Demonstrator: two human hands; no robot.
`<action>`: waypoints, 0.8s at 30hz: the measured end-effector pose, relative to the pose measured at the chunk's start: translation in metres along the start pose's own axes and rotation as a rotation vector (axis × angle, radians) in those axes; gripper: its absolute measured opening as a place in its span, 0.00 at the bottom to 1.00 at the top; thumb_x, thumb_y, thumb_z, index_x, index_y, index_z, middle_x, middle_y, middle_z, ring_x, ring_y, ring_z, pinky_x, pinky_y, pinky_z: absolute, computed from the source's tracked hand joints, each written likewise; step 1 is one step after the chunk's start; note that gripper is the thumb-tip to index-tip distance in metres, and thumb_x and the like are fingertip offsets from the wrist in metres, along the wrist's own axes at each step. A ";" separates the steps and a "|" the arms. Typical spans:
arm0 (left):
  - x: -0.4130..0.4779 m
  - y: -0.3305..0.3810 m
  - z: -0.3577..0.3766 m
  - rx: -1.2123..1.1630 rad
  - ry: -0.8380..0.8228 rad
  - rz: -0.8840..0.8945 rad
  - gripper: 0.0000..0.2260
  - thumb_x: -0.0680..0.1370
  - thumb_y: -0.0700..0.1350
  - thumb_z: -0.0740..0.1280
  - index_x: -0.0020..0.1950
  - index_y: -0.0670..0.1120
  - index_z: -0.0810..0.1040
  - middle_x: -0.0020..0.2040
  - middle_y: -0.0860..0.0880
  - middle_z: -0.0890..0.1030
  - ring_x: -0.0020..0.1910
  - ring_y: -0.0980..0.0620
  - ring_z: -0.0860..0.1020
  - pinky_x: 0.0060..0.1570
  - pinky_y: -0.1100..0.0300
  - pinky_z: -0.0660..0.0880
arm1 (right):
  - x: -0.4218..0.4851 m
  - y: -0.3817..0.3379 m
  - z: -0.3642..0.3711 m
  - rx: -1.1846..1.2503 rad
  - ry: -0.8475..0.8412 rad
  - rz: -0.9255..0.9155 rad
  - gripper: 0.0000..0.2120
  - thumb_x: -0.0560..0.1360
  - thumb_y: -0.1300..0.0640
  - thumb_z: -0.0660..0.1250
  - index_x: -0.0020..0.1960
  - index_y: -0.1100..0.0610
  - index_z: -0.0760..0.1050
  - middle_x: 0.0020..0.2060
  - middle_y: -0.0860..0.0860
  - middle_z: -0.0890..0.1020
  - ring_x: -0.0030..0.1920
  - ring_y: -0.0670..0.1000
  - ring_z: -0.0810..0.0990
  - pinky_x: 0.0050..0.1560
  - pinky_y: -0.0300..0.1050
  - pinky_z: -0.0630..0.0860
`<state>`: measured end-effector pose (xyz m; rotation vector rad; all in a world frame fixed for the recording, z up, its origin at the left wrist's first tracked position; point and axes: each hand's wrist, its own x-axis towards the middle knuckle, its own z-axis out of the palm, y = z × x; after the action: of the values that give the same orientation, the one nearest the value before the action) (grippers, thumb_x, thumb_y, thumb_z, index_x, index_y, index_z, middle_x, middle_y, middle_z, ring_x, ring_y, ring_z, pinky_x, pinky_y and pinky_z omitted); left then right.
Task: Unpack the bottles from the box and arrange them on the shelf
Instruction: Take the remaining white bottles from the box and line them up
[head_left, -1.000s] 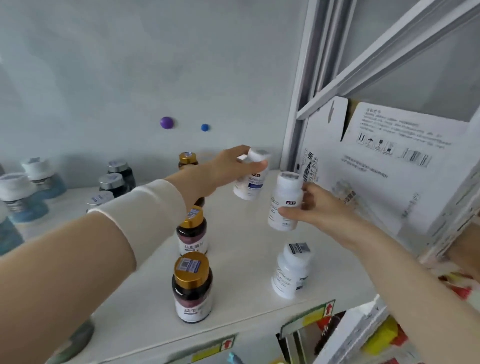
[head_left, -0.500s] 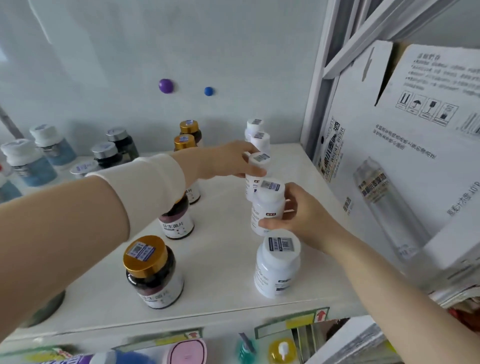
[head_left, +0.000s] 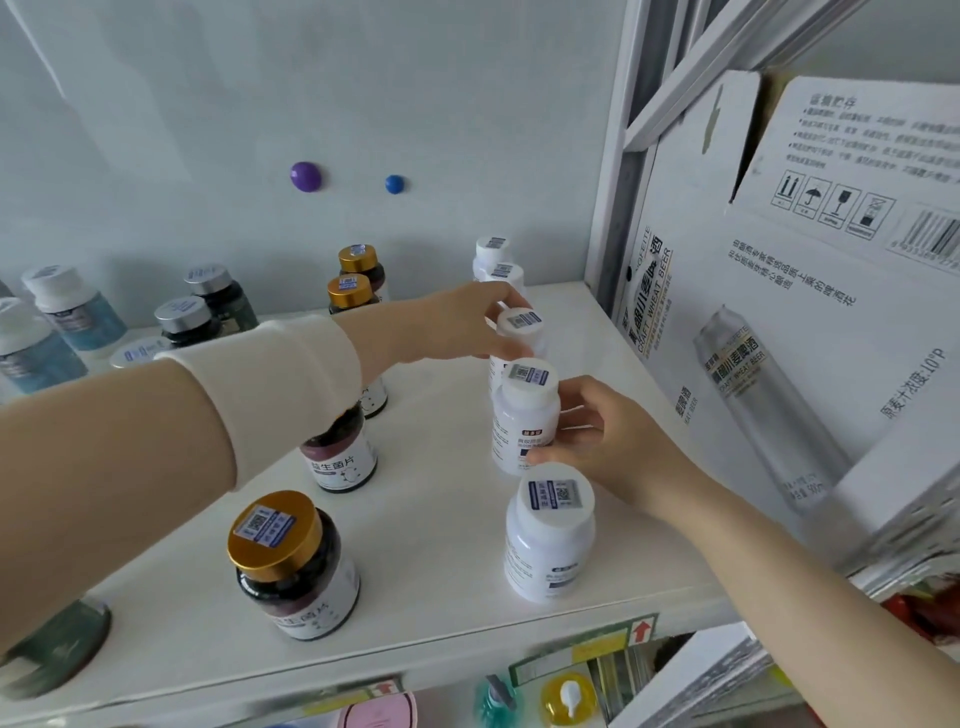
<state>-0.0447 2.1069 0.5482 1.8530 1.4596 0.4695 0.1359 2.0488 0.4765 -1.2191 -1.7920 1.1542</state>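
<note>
A pale grey-blue wall (head_left: 208, 130) fills the back, lit by soft, even daylight with faint shadows low along it. Two round magnets stick to this wall: a purple magnet (head_left: 305, 176), and just right of it a smaller blue magnet (head_left: 395, 184). At the wall's right edge rises a white metal upright (head_left: 618, 156), with a diagonal brace (head_left: 727, 67) angling up from it.

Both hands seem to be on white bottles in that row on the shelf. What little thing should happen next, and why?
Probably let go with both hands. The right hand wraps a white bottle that looks upright on the shelf, in line with the others; the left hand grips the next one's cap. They look placed, so releasing frees the hands for more.
</note>
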 end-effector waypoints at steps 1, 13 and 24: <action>0.002 0.000 0.002 -0.015 -0.003 0.007 0.16 0.74 0.42 0.71 0.59 0.50 0.71 0.57 0.50 0.76 0.47 0.57 0.77 0.45 0.69 0.75 | 0.000 0.000 0.000 -0.003 0.010 0.000 0.21 0.61 0.60 0.78 0.45 0.43 0.73 0.47 0.47 0.83 0.49 0.50 0.83 0.56 0.47 0.78; 0.006 0.004 0.008 -0.064 -0.009 0.005 0.16 0.73 0.41 0.71 0.59 0.48 0.71 0.59 0.47 0.75 0.47 0.56 0.77 0.42 0.71 0.77 | -0.004 0.001 -0.002 -0.020 0.036 -0.005 0.19 0.62 0.62 0.78 0.44 0.43 0.74 0.43 0.45 0.83 0.44 0.45 0.84 0.48 0.36 0.78; -0.028 0.019 -0.016 0.123 0.149 0.013 0.23 0.73 0.47 0.71 0.66 0.49 0.69 0.61 0.51 0.77 0.55 0.52 0.77 0.51 0.64 0.73 | -0.017 -0.040 -0.023 -0.207 -0.003 -0.050 0.28 0.65 0.56 0.76 0.61 0.47 0.68 0.52 0.41 0.76 0.53 0.45 0.77 0.55 0.40 0.74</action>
<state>-0.0509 2.0834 0.5768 1.9603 1.6079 0.5442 0.1477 2.0332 0.5215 -1.2817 -1.9717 0.9610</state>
